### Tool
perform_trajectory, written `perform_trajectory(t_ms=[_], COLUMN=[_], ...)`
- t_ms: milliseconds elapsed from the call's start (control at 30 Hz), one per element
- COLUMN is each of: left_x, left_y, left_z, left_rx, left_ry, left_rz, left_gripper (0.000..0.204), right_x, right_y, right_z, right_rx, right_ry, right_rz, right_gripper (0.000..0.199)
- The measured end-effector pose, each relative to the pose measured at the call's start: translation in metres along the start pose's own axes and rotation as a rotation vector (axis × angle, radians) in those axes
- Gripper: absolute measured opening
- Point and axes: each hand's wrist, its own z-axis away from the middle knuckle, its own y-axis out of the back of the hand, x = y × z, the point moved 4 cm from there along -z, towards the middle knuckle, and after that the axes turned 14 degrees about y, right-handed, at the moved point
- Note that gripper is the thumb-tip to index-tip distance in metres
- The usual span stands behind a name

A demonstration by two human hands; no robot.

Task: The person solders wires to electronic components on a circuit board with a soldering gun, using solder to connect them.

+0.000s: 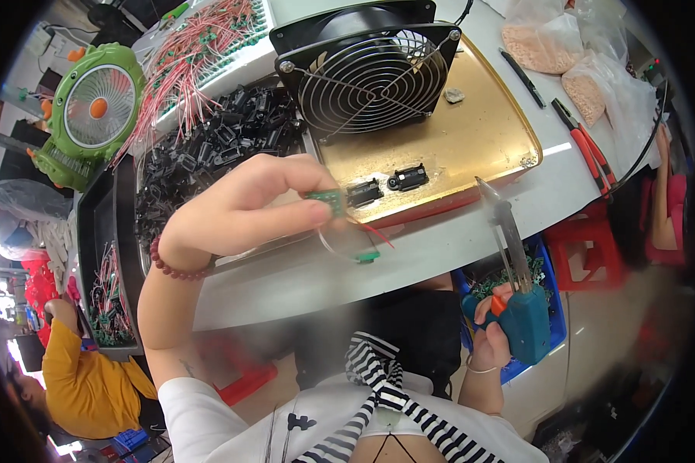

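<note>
My left hand (243, 202), with a beaded bracelet at the wrist, pinches a small green circuit board (328, 202) between thumb and fingers in front of the gold tin. Thin wires trail from it, one of them red, and a smaller green board (367, 257) dangles below. Two black plastic housings (407, 177) lie on the near edge of the gold tin (483, 116), just beyond those fingertips. At the right, my right hand (491, 345) grips a teal soldering gun (528, 328) with an orange trigger. Its metal tip points up, close to the tin's near right corner but apart from the boards.
A black fan (374, 89) with a wire guard stands on the tin. Many black housings (235, 127) and red-wired boards (205, 42) fill trays at the left. Red-handled pliers (591, 158), a black pen (522, 77) and bags of pellets (544, 46) lie right. A person in yellow (93, 386) sits left.
</note>
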Motion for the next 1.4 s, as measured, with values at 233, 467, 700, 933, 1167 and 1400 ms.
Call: perform_trajectory(t_ms=[233,467,700,933,1167,1400], left_x=[0.003,0.002,0.001,-0.006,-0.013,-0.016], left_y=[-0.015,-0.018,-0.019,-0.021,-0.020,-0.015], left_z=[-0.015,-0.021,-0.018,-0.014,-0.018,-0.023], left_rx=[0.050,0.044,0.144,0.343,0.402,0.453], left_ry=[-0.082,0.054,-0.058,-0.155,-0.232,-0.181], left_rz=[0.285,0.144,0.100,-0.133,-0.076,-0.022], left_gripper=[0.017,0.021,0.015,0.012,0.012,0.013], right_x=[-0.005,-0.007,-0.009,-0.014,-0.017,-0.022], right_y=[-0.004,-0.009,-0.019,-0.036,-0.040,-0.045], right_z=[-0.003,-0.004,-0.013,-0.014,-0.015,-0.014], right_rx=[0.041,0.114,0.080,0.040,0.006,-0.111], right_ry=[0.023,-0.090,-0.060,-0.018,-0.023,0.051], right_rz=[0.006,0.026,0.038,0.064,0.051,0.150], right_gripper=[0.051,0.072,0.066,0.065,0.066,0.053])
